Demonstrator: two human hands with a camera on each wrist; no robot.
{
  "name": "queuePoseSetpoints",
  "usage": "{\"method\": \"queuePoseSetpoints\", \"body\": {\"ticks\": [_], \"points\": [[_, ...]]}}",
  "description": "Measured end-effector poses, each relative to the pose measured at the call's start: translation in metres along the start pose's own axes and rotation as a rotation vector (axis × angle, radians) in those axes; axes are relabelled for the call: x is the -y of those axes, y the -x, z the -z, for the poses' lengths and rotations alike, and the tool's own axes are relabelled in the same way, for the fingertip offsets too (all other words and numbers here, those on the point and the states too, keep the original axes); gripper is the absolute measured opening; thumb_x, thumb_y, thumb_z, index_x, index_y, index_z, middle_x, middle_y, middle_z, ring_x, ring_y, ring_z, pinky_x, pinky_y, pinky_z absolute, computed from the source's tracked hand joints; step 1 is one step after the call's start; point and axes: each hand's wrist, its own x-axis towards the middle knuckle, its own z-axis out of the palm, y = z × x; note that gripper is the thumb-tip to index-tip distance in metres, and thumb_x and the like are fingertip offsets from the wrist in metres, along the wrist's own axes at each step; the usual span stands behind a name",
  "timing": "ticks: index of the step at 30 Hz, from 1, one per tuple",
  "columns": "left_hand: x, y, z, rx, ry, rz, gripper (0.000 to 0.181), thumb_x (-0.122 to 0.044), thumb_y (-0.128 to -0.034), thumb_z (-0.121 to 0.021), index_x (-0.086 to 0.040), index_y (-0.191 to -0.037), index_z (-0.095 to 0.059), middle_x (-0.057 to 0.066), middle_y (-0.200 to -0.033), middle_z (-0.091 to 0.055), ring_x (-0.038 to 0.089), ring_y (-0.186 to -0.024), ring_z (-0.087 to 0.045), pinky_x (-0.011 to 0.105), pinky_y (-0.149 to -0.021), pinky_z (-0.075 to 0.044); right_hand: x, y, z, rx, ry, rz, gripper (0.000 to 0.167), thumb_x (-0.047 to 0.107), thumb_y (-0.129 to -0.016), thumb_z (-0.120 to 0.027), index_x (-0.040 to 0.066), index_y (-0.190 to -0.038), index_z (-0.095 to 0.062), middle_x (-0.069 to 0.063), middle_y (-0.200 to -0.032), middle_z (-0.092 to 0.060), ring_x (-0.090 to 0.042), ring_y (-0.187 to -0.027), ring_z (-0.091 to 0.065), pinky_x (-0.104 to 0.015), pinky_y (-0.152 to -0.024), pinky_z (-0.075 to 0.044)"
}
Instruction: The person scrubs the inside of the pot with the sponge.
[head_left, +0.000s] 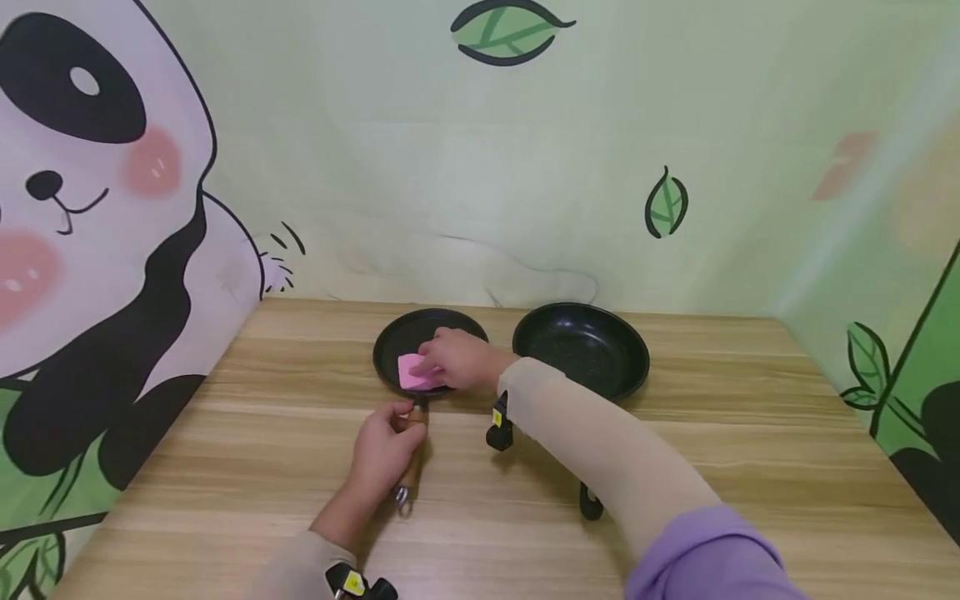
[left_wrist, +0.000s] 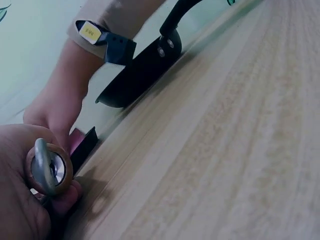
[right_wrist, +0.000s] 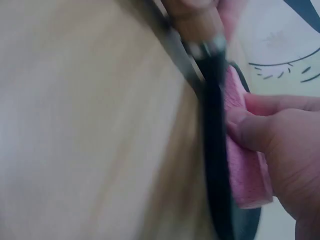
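Observation:
The right hand (head_left: 467, 360) pinches a pink sponge (head_left: 414, 372) against the near-left inside of a small flat black pan (head_left: 397, 337). In the right wrist view, thumb and fingers of the right hand (right_wrist: 287, 135) grip the sponge (right_wrist: 245, 170) just inside the pan's rim (right_wrist: 216, 150). The left hand (head_left: 384, 450) holds the pan's wooden handle (head_left: 414, 467), thumb and fingers around its upper part. In the left wrist view, the handle's metal end ring (left_wrist: 45, 165) shows beside the left palm (left_wrist: 17, 180).
A deeper black frying pan (head_left: 581, 346) stands right of the small pan, its handle (head_left: 591, 502) pointing to the near side and partly hidden under the right forearm. Both pans are on a wooden table (head_left: 262, 433), in front of a wall (head_left: 360, 167) painted with a panda and leaves.

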Motion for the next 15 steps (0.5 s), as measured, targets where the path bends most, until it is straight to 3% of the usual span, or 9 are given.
{"method": "queuePoseSetpoints", "body": {"ticks": [7, 11, 15], "points": [[-0.001, 0.002, -0.002, -0.022, -0.02, 0.0, 0.039, -0.01, -0.0811, -0.066, 0.005, -0.117, -0.067, 0.011, -0.086, -0.066, 0.019, -0.076, -0.059, 0.028, -0.067, -0.049, -0.019, 0.025, 0.023, 0.128, 0.089, 0.095, 0.033, 0.024, -0.098, -0.066, 0.025, -0.131, -0.07, -0.008, -0.134, -0.065, -0.026, -0.112, -0.056, -0.036, -0.099, -0.046], [-0.001, 0.002, 0.0, -0.021, -0.021, 0.009, 0.039, -0.01, -0.0809, -0.066, 0.004, -0.117, -0.067, 0.011, -0.086, -0.067, 0.019, -0.077, -0.059, 0.028, -0.067, -0.049, -0.027, 0.029, 0.022, 0.102, 0.114, 0.149, 0.031, 0.024, -0.098, -0.066, 0.023, -0.128, -0.072, -0.009, -0.128, -0.067, -0.028, -0.105, -0.058, -0.037, -0.092, -0.048], [-0.001, 0.002, 0.001, -0.005, 0.019, 0.009, 0.039, -0.008, -0.0795, -0.067, 0.007, -0.116, -0.067, 0.013, -0.086, -0.066, 0.019, -0.076, -0.059, 0.026, -0.066, -0.049, -0.025, 0.03, 0.016, 0.056, 0.081, 0.128, 0.031, 0.027, -0.097, -0.067, 0.025, -0.128, -0.072, -0.01, -0.132, -0.066, -0.027, -0.107, -0.056, -0.037, -0.093, -0.046]]}}
